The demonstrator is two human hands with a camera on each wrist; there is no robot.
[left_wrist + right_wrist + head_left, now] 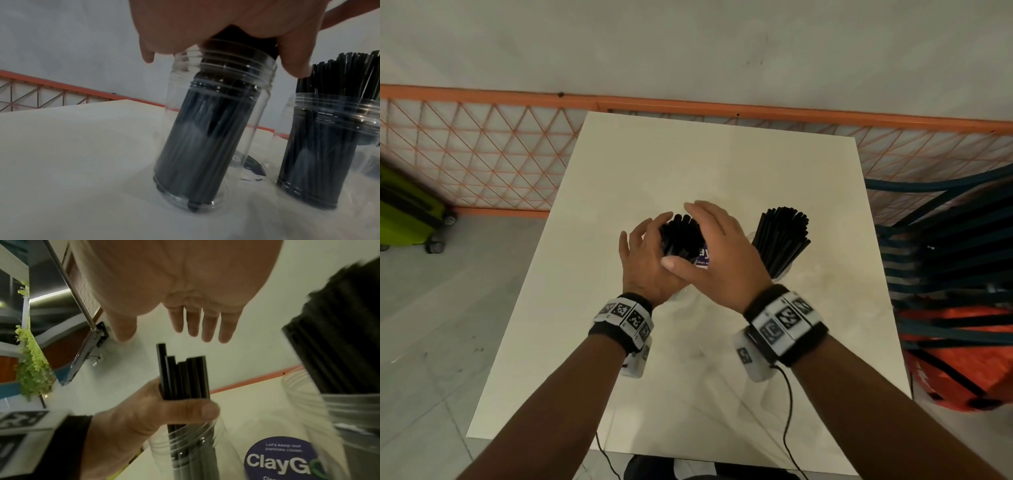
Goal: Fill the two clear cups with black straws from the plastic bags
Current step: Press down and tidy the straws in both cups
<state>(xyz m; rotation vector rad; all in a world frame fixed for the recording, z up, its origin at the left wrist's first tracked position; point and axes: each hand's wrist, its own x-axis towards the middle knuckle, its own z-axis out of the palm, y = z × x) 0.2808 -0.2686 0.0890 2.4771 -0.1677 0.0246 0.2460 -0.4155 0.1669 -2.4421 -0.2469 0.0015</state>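
The left clear cup (259,104) stands tilted on the white table (688,164), holding a bundle of black straws (681,236). My left hand (650,250) grips that bundle just above the cup's rim, thumb across the straws (185,378). Over the straw tops hovers my right hand (698,233), fingers (207,326) straight and holding nothing. The right clear cup (308,105) stands upright beside it, packed with black straws (780,240). In the head view my hands hide most of the left cup.
A round purple ClayGo sticker (281,462) lies on the table between the cups. An orange mesh fence (482,154) runs behind the table. Stacked blue chairs (945,257) stand right, a green suitcase (407,212) left.
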